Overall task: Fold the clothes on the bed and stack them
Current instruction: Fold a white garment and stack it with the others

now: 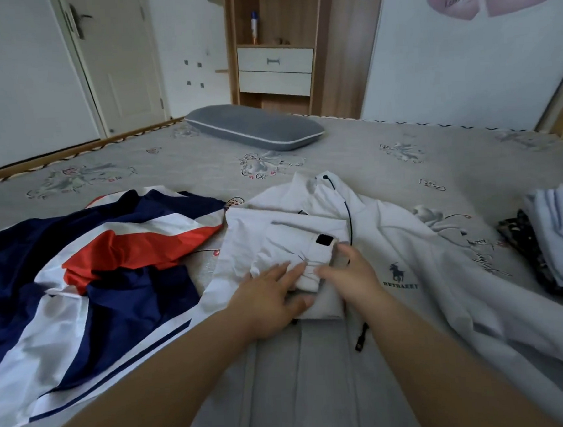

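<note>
A white jacket [415, 239] with a dark horse logo lies spread on the bed [352, 151] in front of me. One of its sleeves [288, 245], with a small black patch, is folded across the chest. My left hand [271, 298] lies flat on the sleeve's crumpled cuff, fingers straight. My right hand [348, 278] rests beside it on the same cuff, its fingers curled at the cloth's edge. A navy, white and orange jacket [112, 254] lies loose and unfolded to the left.
A small pile of pale and dark patterned clothes [549, 241] sits at the right edge. A grey pillow [252, 126] lies at the far side of the bed. Beyond are a door, a wooden shelf unit with drawers and a white wall.
</note>
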